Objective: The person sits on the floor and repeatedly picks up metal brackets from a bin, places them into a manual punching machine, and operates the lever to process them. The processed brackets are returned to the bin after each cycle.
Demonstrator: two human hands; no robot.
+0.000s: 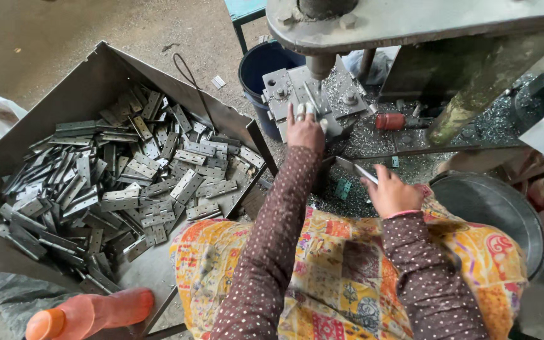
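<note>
Fingers of left hand (305, 131) press a hinge plate (311, 101) under the press; right hand (390, 192) grips another plate (357, 169).

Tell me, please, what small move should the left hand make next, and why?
Probably draw the left hand back from the die: its fingertips rest on a hinge plate right under the punch, while the right hand already holds another plate.

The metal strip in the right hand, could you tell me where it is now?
In the head view, the metal strip sits right of centre, pinched by the right hand.
</note>
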